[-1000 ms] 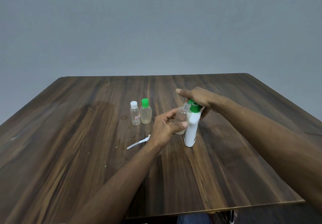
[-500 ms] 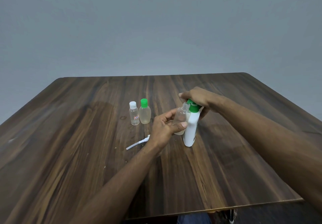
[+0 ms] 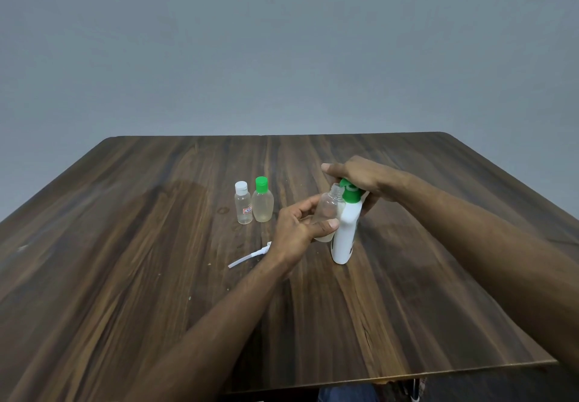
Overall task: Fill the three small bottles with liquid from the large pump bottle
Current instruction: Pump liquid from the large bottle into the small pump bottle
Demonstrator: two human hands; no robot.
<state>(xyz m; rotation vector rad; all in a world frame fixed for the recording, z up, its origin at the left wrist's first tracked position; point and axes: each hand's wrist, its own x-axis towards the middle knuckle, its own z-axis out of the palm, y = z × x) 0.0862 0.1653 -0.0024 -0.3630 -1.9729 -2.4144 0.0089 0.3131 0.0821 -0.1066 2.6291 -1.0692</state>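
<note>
A white pump bottle (image 3: 344, 235) with a green pump head (image 3: 350, 192) stands on the wooden table (image 3: 125, 245). My right hand (image 3: 360, 176) lies over the pump head, fingers curled down round it. My left hand (image 3: 297, 228) holds a small clear open bottle (image 3: 327, 209) tilted against the pump bottle, its mouth just under the green nozzle. A pale layer of liquid shows at its bottom. To the left stand a small clear bottle with a white cap (image 3: 243, 202) and a small bottle with a green cap (image 3: 262, 204), holding pale liquid.
A white spray cap with a thin dip tube (image 3: 250, 256) lies on the table just left of my left wrist. A few small wet spots mark the wood near the two capped bottles. The table's near edge runs along the bottom right.
Barely anything differs. My right hand stays on the pump head and has shifted slightly, and my left hand keeps the small open bottle at the nozzle.
</note>
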